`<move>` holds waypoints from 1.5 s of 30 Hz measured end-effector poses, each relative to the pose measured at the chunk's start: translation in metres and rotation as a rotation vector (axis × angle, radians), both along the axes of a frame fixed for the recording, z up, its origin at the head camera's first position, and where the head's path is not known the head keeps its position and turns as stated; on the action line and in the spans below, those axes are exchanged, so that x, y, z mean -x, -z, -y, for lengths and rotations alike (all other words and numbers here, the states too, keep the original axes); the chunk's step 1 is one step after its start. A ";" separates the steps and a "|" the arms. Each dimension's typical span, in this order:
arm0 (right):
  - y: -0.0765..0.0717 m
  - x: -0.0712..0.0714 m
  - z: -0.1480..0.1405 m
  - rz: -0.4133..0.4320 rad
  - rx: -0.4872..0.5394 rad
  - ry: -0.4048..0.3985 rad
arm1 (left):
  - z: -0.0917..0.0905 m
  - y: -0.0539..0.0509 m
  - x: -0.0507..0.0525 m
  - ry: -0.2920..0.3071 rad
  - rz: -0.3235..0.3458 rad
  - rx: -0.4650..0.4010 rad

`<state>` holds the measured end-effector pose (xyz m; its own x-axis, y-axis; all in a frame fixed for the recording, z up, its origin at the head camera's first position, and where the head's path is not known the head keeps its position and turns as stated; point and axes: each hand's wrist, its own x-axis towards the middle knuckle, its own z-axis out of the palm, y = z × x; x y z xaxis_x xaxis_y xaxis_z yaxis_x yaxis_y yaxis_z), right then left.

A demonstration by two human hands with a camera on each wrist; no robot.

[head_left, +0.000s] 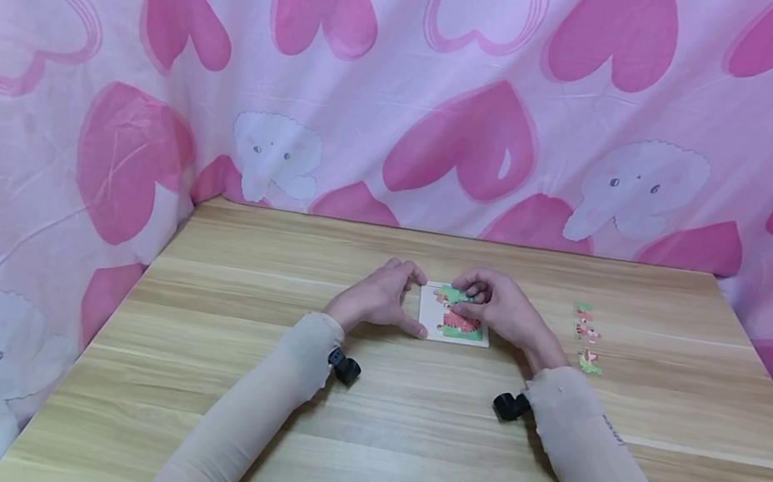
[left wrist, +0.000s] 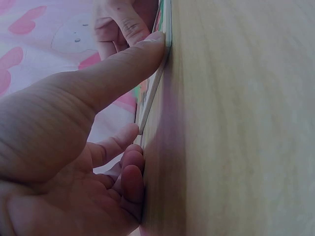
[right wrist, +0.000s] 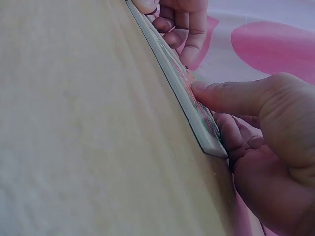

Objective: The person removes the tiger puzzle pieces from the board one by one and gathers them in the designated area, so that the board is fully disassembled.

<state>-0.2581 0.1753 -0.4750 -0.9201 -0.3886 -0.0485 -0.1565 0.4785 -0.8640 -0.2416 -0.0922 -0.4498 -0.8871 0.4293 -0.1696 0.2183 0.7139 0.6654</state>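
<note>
A small flat jigsaw board (head_left: 428, 321) lies on the table, its left strip bare white. Red and green puzzle pieces (head_left: 462, 327) cover much of its middle and right. My left hand (head_left: 378, 294) grips the board's left side, thumb at the near corner and index finger at the far one. My right hand (head_left: 501, 305) is over the far right part, holding a puzzle piece against the board between thumb and curled fingers; the hand hides most of that piece. In the right wrist view, the right thumb (right wrist: 231, 95) rests on the picture surface.
Several loose puzzle pieces (head_left: 588, 332) lie in a short column to the right of the right hand. The wooden table (head_left: 399, 445) runs back to a pink heart-patterned cloth (head_left: 378, 105), which also hangs along both sides. Each wrist carries a small black camera (head_left: 345, 368).
</note>
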 end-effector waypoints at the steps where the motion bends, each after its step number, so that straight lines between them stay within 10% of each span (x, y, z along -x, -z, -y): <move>1: -0.001 0.000 0.000 -0.002 -0.006 -0.002 | 0.000 0.000 0.000 0.000 0.000 -0.001; 19: -0.002 0.002 0.005 -0.135 -0.165 0.025 | 0.000 -0.003 0.001 0.002 -0.003 0.014; 32: 0.001 0.000 0.000 -0.091 -0.044 0.017 | 0.001 -0.001 0.001 0.001 0.015 0.009; 45: -0.031 -0.015 -0.039 -0.094 -0.078 0.131 | 0.001 0.001 0.000 -0.009 0.012 0.005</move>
